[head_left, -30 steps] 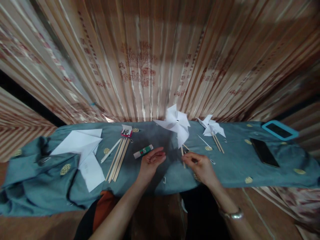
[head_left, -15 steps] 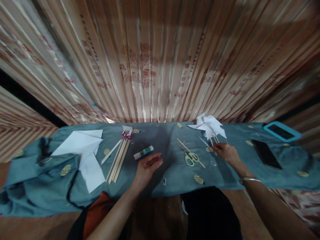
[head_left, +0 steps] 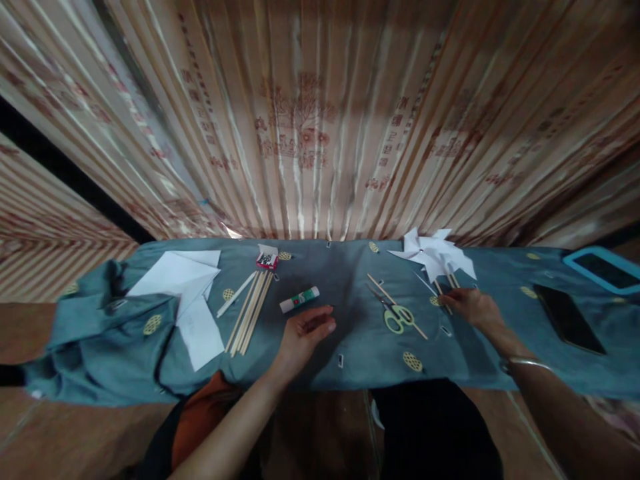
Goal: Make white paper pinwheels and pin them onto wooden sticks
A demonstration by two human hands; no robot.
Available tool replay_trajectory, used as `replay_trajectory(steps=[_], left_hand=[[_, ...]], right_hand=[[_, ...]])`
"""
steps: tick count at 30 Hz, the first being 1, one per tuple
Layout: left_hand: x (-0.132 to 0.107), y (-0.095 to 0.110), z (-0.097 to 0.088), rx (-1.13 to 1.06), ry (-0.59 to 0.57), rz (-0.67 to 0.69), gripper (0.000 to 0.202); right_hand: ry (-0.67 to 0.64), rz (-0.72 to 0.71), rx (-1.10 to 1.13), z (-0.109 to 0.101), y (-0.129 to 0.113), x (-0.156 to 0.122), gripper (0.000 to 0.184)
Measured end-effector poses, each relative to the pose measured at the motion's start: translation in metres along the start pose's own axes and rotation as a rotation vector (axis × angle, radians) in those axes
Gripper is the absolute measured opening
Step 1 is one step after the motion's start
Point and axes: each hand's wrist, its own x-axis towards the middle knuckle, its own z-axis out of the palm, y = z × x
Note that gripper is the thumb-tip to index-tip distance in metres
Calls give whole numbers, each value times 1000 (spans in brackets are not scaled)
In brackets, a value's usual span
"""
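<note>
My left hand (head_left: 304, 333) rests on the teal cloth (head_left: 350, 347) with its fingers loosely curled and nothing in them, just below a glue stick (head_left: 299, 300). My right hand (head_left: 473, 309) reaches right, its fingers closed around the sticks of the white paper pinwheels (head_left: 434, 253) lying near the back edge. Green-handled scissors (head_left: 395, 313) and a loose wooden stick (head_left: 395, 315) lie between my hands.
A bundle of wooden sticks (head_left: 250, 312) and a small box of pins (head_left: 267, 257) lie left of the glue stick. White paper sheets (head_left: 185, 293) lie at the far left. A dark phone (head_left: 567, 317) and a blue-cased tablet (head_left: 603, 268) lie at the right. A striped curtain hangs behind.
My right hand carried a pinwheel from the centre to the right and laid it by the other one. The scissors and a stick came into view. My left hand barely moved.
</note>
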Motion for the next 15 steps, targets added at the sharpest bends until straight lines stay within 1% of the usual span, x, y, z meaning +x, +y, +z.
replay_trajectory(steps=[2, 5, 6, 8, 10, 12, 13, 15], left_hand=[[-3, -2, -1, 9, -23, 5, 43], [-9, -7, -2, 24, -69, 11, 42], [-11, -10, -2, 35, -85, 16, 41], [-17, -18, 0, 73, -116, 37, 36], [-25, -26, 2, 121, -166, 63, 29], [-34, -34, 5, 136, -239, 63, 26], [-39, -38, 7, 137, -283, 33, 26], [-47, -46, 11, 151, -320, -41, 23]], right_hand=[[8, 5, -15, -4, 1, -4, 29], [102, 3, -95, -11, -2, -15, 31], [116, 2, -128, -14, -6, -20, 30], [186, -13, -158, -18, -18, -32, 32], [224, -118, -126, -18, -38, -45, 29], [240, -200, -79, -15, -65, -56, 26], [249, -261, -41, -12, -80, -61, 26], [252, -405, 80, -6, -114, -72, 28]])
